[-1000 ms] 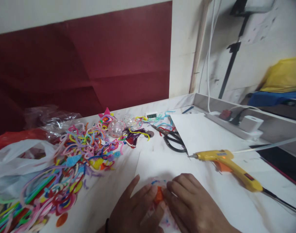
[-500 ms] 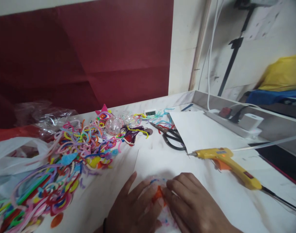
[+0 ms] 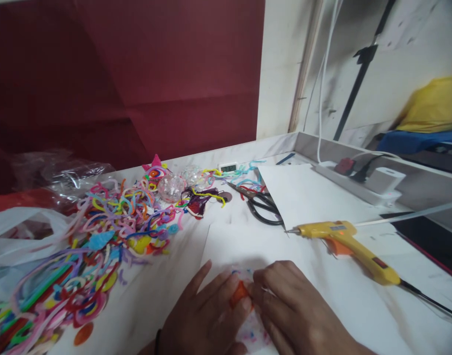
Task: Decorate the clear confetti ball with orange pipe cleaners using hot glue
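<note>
Low in the middle, a clear rounded thing with blue and pink specks (image 3: 250, 336) lies between my hands, mostly covered by them. An orange piece (image 3: 239, 294) sits on its top. My left hand (image 3: 206, 313), with a dark band at the wrist, presses the orange piece between fingers and thumb, index and middle fingers over it. From the other side, my right hand (image 3: 296, 305) has its fingers bent and its tips against the orange piece's edge and the speckled thing. White paper (image 3: 226, 244) lies beneath.
Craft scraps and pipe cleaners (image 3: 118, 217) heap at left beside a white plastic bag (image 3: 22, 227). Behind are clear speckled balls (image 3: 172, 187) and black-handled scissors (image 3: 261, 204). A yellow glue gun (image 3: 344, 241) with a cord lies right, near a power strip (image 3: 359, 187).
The view has shifted slightly. My fingers have moved a little around the orange piece, and both hands stay on the speckled thing.
</note>
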Action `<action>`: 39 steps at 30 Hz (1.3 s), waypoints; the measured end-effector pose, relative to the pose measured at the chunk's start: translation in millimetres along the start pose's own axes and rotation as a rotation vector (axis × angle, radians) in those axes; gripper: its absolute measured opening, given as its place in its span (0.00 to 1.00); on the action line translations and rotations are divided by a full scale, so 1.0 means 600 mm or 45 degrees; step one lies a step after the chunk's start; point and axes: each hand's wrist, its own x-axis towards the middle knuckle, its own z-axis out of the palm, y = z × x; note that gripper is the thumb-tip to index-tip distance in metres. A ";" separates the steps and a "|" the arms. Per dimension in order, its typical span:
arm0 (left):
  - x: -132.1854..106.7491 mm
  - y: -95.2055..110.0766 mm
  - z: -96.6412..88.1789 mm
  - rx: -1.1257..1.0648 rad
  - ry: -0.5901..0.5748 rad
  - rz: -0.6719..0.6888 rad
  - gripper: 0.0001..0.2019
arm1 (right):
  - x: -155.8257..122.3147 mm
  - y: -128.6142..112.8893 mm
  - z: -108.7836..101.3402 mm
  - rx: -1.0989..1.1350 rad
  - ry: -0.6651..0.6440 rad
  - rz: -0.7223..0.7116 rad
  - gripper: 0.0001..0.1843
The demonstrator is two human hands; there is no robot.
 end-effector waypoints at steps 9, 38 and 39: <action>-0.019 0.001 0.013 -0.300 0.200 -0.386 0.11 | -0.003 -0.002 -0.004 0.000 -0.045 0.009 0.13; -0.004 0.005 0.002 -0.365 0.074 -0.101 0.13 | -0.001 -0.003 -0.004 0.167 -0.017 0.019 0.08; -0.004 0.005 0.003 -0.372 0.071 -0.099 0.13 | -0.001 -0.002 -0.004 0.190 -0.028 0.037 0.08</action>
